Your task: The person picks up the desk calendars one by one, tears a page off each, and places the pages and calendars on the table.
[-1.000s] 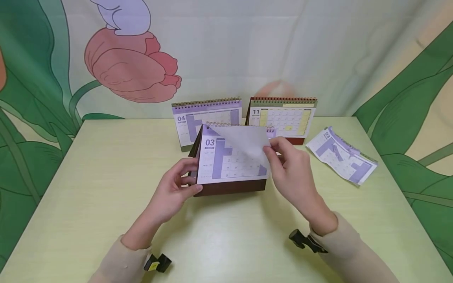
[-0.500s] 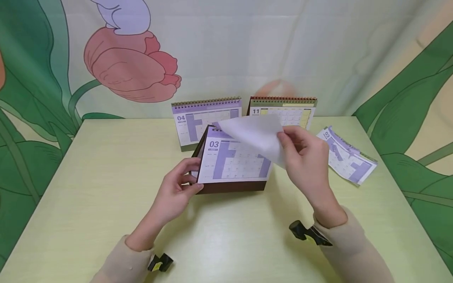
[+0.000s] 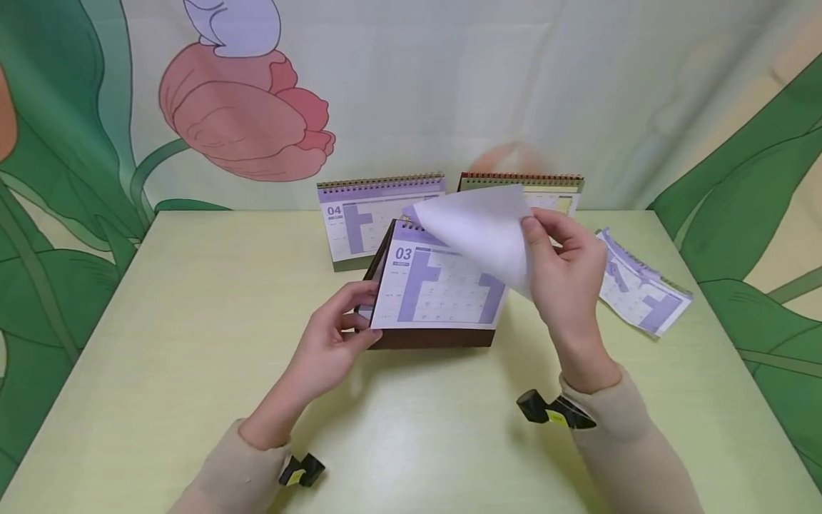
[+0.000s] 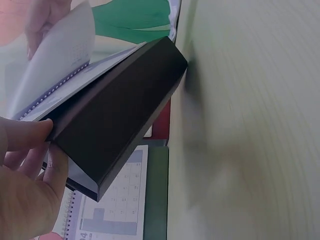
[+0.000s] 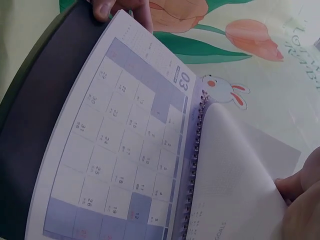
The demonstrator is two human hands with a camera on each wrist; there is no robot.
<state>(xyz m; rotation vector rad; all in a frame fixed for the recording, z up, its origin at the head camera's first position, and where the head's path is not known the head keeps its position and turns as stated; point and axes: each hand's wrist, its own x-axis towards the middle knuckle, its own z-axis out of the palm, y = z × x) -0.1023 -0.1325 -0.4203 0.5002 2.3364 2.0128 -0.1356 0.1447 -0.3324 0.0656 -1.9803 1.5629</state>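
Observation:
A spiral-bound desk calendar (image 3: 443, 285) with a dark base shows its 03 page in the middle of the head view. My left hand (image 3: 340, 321) grips its left edge, thumb in front and fingers reaching behind and inside the stand. The left wrist view shows the dark base (image 4: 115, 105) tilted above the table. Between thumb and fingers, my right hand (image 3: 568, 268) pinches a lifted page (image 3: 481, 221), its pale back facing me. That page curves up from the spiral (image 5: 196, 150) and remains attached at the rings in the right wrist view.
Behind stand a purple 04 calendar (image 3: 353, 228) and a green-topped calendar (image 3: 552, 196) with red rings, partly covered by the lifted page. A loose, crumpled 03 page (image 3: 645, 293) lies at the right on the pale table (image 3: 193, 300). A printed curtain (image 3: 411, 86) hangs behind.
My right hand has raised the page up and to the right, uncovering more of the 03 sheet. The held calendar has shifted slightly right and up in view with my left hand.

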